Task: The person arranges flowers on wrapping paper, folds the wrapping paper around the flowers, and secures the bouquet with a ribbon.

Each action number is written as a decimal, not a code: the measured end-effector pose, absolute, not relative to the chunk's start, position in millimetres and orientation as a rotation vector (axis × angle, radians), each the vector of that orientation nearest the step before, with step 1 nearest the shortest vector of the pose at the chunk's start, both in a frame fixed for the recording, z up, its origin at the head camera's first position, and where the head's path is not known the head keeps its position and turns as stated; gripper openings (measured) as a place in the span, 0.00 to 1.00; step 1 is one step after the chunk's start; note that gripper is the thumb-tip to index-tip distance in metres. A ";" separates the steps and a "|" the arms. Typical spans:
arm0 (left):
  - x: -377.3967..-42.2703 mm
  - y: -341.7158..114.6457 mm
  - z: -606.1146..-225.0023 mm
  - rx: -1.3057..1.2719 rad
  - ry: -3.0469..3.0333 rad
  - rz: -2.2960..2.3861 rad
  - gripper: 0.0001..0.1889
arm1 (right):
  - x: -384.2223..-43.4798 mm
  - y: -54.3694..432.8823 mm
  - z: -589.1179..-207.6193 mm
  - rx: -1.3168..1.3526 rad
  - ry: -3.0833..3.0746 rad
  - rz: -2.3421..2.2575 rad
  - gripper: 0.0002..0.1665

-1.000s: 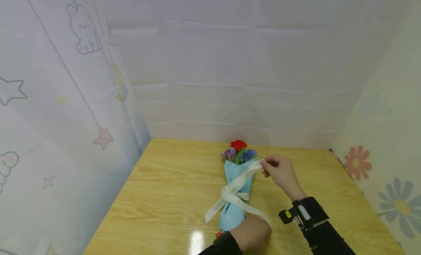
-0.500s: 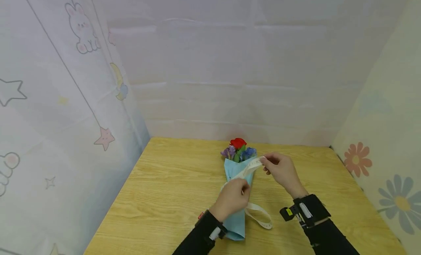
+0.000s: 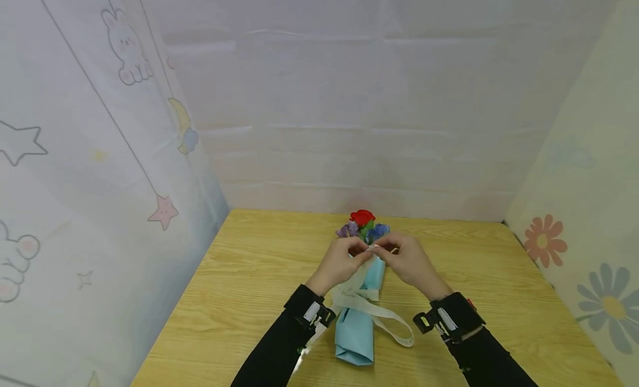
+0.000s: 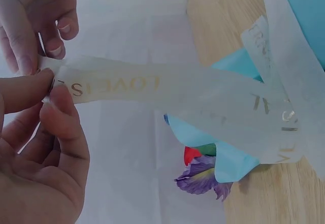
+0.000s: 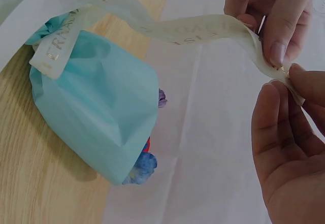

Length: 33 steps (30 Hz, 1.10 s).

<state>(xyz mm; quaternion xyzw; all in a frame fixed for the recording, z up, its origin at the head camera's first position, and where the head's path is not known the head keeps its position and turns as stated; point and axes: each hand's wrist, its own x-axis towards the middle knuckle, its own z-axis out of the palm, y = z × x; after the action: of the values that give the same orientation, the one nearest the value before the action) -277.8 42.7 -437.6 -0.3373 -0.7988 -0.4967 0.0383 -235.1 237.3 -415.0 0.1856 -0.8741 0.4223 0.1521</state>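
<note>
A small bouquet in light blue wrapping paper (image 3: 355,340) lies on the table, its red rose (image 3: 362,217), purple flower (image 4: 198,176) and blue flower (image 5: 141,169) at the far end. Round its middle passes a white ribbon (image 4: 122,84) with gold lettering. Above the wrapping, my left hand (image 3: 337,266) pinches the ribbon's end between thumb and forefinger. My right hand (image 3: 411,266) meets it there and pinches the same end from the other side. Near the bouquet's base another stretch of ribbon curls in a loop on the right.
The wooden table (image 3: 259,276) runs back to a pale cloth backdrop (image 3: 319,126). A printed cloth (image 3: 75,154) hangs on the left, and another with flower prints (image 3: 574,209) on the right. Each wrist wears a black strap with a camera.
My left hand has moved up from beside the bouquet's base, along the ribbon, to its end. My right hand has shifted slightly left, and the two hands now meet at the ribbon.
</note>
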 end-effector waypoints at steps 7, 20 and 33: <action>-279.9 36.7 -430.6 -0.950 -2.382 -1.635 0.06 | -231.0 238.5 -432.3 0.439 -2.555 1.284 0.09; -281.7 24.3 -429.3 -0.888 -2.281 -1.767 0.05 | -218.2 195.1 -510.9 0.640 -2.925 0.948 0.04; -289.6 14.6 -426.6 -0.782 -2.250 -1.630 0.04 | -213.6 306.8 -488.0 0.192 -2.944 0.908 0.02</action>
<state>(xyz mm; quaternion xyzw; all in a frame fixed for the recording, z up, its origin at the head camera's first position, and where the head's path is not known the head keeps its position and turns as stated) -289.6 14.6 -426.6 -0.2688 -0.7731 -0.5602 0.1273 -213.6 306.8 -488.0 0.0623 -0.9534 0.2940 0.0273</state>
